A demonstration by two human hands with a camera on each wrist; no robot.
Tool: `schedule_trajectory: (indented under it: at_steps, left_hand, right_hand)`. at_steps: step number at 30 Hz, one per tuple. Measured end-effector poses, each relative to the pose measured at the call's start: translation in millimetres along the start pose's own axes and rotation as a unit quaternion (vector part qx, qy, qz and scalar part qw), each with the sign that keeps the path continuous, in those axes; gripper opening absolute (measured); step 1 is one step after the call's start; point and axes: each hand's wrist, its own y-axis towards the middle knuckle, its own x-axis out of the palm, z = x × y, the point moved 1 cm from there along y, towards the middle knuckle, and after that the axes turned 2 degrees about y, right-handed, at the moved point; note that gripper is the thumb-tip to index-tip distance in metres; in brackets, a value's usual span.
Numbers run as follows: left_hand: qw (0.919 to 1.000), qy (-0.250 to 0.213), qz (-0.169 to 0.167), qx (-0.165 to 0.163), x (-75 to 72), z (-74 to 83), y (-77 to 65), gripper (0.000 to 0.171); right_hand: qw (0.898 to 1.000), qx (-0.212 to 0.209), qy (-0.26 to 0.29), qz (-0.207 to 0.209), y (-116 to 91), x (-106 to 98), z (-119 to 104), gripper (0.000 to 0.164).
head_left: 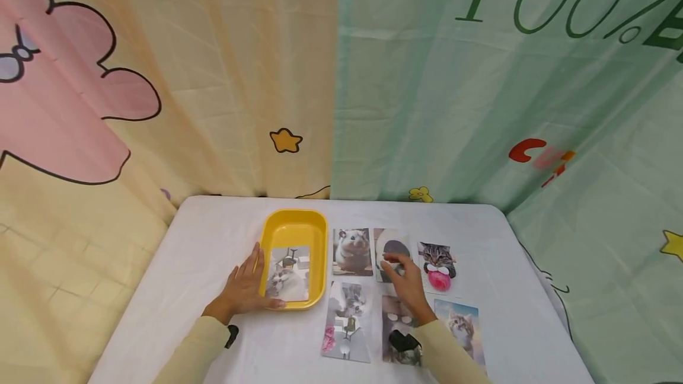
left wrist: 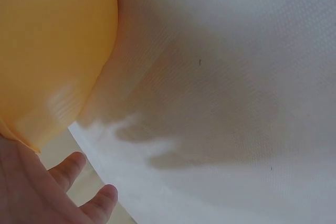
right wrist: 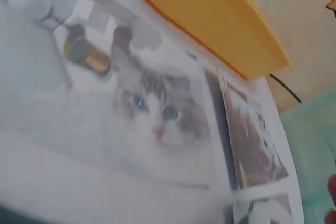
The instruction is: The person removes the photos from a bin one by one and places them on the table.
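A yellow tray (head_left: 322, 259) stands on the white table, with one photo card (head_left: 289, 274) lying in it. My left hand (head_left: 242, 289) rests against the tray's left side, fingers straight and thumb along the near rim. Over a group of laid-out photo cards is my right hand (head_left: 407, 283), its thumb and bent fingers apart with nothing visible between them. Its fingertips overlap the upper middle card (head_left: 385, 242) in the head view. Below, the wrist partly covers another card (head_left: 392, 319). The right wrist view looks onto a kitten card (right wrist: 157, 108).
Beside the tray lie a hamster card (head_left: 352, 252) and a grey kitten card (head_left: 347, 322). Farther right are a card of a cat with a pink ball (head_left: 439, 265) and a blue kitten card (head_left: 461, 328). Printed curtains (head_left: 416, 105) hang behind the table (head_left: 213, 236).
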Motion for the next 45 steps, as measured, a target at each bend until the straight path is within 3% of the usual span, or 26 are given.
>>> schedule_trajectory:
  at_steps: [10,20,24,34,45]
  left_hand:
    - [1.0000,0.000,0.005,0.002,1.6,1.5,2.9,0.146]
    - [1.0000,0.005,0.007,0.003,3.5,-0.3,3.0,0.144]
    - [1.0000,0.008,0.005,0.002,2.2,0.6,1.6,0.144]
    - [0.9999,0.012,0.007,-0.006,1.4,-0.8,-1.4,0.145]
    - [0.9999,0.006,0.010,0.007,2.8,-3.2,2.1,0.144]
  right_hand:
    - [0.993,-0.062,0.046,-0.087,44,85,-45,0.025]
    - [0.987,-0.016,0.054,-0.153,54,144,-60,0.023]
    - [0.985,-0.002,0.050,-0.162,54,159,-65,0.024]
    - [0.973,0.083,0.007,-0.213,62,189,-72,0.034]
    - [0.969,0.152,-0.090,-0.170,58,203,-60,0.041]
